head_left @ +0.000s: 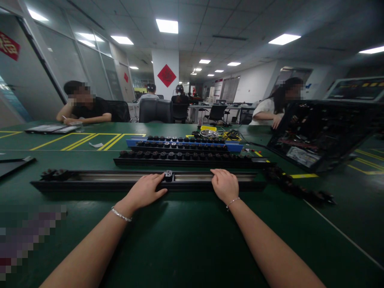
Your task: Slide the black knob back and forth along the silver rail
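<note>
A long black rail (192,186) with a shiny metal channel lies across the table before me. In its channel, near the middle, sits a small round black socket module (168,175) with a pale grey top. My left hand (147,187) lies over the rail with fingers stretched and thumb apart, a fingertip touching the module's left side. Farther right, my right hand (225,185) is closed over the same rail, fingers bent across it; its thumb is hidden. More dark modules (55,174) stand at the rail's left end.
Behind it lie a black rail full of modules (180,161) and a blue rail (235,147). Loose dark modules (300,190) trail off at right, below an opened computer case (318,132). A metal dish (210,134) and cables stand farther back. Co-workers sit across the table.
</note>
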{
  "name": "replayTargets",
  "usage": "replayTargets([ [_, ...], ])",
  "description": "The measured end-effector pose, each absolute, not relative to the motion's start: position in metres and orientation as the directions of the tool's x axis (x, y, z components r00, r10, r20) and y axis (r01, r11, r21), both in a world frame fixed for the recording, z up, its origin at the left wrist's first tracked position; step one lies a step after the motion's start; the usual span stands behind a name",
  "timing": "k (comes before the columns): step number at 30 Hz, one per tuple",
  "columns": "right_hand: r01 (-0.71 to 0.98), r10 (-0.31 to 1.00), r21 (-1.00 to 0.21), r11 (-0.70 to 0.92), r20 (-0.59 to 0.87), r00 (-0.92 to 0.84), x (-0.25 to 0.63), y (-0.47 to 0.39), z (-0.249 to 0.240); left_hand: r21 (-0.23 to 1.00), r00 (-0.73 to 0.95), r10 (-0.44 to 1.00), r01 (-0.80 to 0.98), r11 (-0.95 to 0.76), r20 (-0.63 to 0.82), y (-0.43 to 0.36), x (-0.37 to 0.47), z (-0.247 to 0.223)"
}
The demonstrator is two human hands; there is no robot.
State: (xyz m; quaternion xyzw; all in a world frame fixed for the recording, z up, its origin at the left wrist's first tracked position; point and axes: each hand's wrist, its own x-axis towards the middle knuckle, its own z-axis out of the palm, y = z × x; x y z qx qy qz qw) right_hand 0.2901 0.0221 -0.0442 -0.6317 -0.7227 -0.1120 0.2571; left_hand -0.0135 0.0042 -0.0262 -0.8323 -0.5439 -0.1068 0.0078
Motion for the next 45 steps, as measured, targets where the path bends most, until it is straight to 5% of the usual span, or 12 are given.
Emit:
replayTargets([
  [14,0.967,0.825,-0.154,0.205,0.559,-0.086,0.289,0.021,-0.046,0.063,0.416,0.883,0.897,-0.438,0.216,0.000,0.003,-0.030],
  [28,0.834,0.791,-0.125,0.537,0.419,-0.446,0.243,-0.001,-0.037,0.056,0.401,0.878,0.902,-0.428,0.260,0.000,0.013,-0.036],
  [45,0.839,0.806,-0.089,0.536,0.349,-0.478,0.234,-0.006,-0.037,-0.004,0.379,0.894,0.921,-0.389,0.238,-0.001,0.020,-0.033],
])
